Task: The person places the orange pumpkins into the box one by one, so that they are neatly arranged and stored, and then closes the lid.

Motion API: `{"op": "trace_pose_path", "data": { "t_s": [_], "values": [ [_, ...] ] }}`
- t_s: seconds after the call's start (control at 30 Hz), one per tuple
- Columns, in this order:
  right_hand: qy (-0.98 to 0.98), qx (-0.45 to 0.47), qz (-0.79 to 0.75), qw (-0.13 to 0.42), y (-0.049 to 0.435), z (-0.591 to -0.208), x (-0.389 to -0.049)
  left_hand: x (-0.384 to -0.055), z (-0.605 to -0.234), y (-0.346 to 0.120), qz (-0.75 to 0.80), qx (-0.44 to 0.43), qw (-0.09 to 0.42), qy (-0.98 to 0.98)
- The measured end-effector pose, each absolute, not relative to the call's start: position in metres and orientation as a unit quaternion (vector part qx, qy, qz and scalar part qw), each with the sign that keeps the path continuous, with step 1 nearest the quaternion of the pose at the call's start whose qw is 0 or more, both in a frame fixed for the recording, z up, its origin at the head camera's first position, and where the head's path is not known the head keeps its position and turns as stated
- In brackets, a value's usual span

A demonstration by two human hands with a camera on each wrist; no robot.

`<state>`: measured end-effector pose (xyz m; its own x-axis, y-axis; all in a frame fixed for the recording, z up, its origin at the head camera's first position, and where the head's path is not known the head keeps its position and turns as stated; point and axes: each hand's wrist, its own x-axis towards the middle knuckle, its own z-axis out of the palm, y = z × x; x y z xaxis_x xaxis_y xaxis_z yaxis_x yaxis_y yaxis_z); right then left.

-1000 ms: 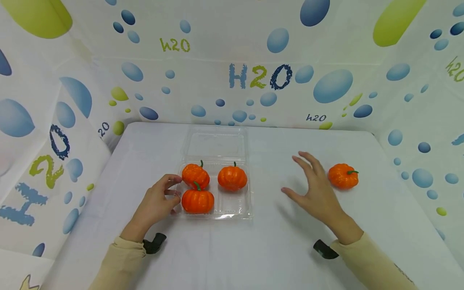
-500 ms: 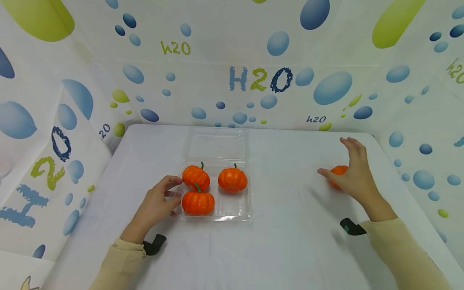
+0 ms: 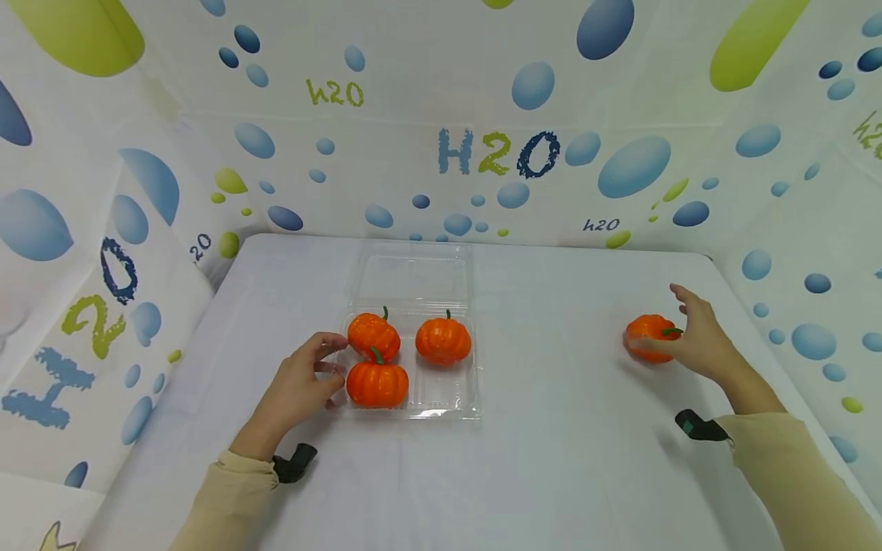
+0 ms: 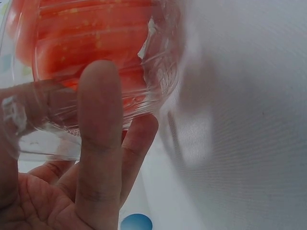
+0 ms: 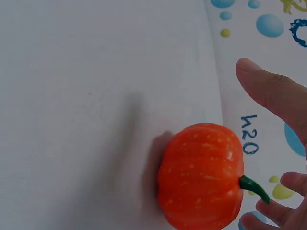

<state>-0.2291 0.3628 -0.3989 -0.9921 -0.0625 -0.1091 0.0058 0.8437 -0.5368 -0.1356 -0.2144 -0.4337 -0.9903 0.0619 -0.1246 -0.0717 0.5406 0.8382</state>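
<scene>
A clear plastic clamshell container (image 3: pixel 442 392) lies with its lid spread back, and three small orange toy pumpkins sit in it. Two pumpkins, a rear one (image 3: pixel 373 335) and a front one (image 3: pixel 377 385), fill its left side; another pumpkin (image 3: pixel 443 341) is at the back right. My left hand (image 3: pixel 292 390) holds the container's left rim, curled fingers (image 4: pixel 100 139) against the clear wall. Far right, a fourth pumpkin with a green stem (image 5: pixel 201 177) rests on the table. Over its stem side hovers my right hand (image 3: pixel 706 344), thumb and fingers spread apart; the thumb overlaps the pumpkin in the head view.
A white cloth covers the table (image 3: pixel 544 459). The clear lid (image 3: pixel 416 277) lies flat behind the container. A printed curtain (image 3: pixel 386 168) with blue and green drops rises at the back and both sides. Dark camera mounts hang below both wrists.
My right hand has moved right to the lone pumpkin, passed over it, then come lower beside its stem. The left hand and the container have stayed in place.
</scene>
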Motion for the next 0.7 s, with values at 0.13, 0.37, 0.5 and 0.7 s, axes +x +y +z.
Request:
{"op": "trace_pose_path", "data": {
  "t_s": [0.13, 0.37, 0.5, 0.7],
  "values": [
    [0.954, -0.01, -0.285, 0.088, 0.373, -0.407, -0.226, -0.136, -0.434, -0.214, 0.479, 0.0, 0.068, 0.875],
    [0.949, 0.007, -0.298, 0.105, 0.378, -0.419, -0.219, -0.135, -0.435, -0.215, 0.479, 0.0, 0.066, 0.875],
    [0.949, 0.014, -0.297, 0.106, 0.379, -0.424, -0.219, -0.135, -0.436, -0.214, 0.479, -0.002, 0.066, 0.876],
    [0.956, 0.034, -0.279, 0.088, 0.375, -0.433, -0.218, -0.135, -0.435, -0.214, 0.477, -0.002, 0.067, 0.877]
  ]
}}
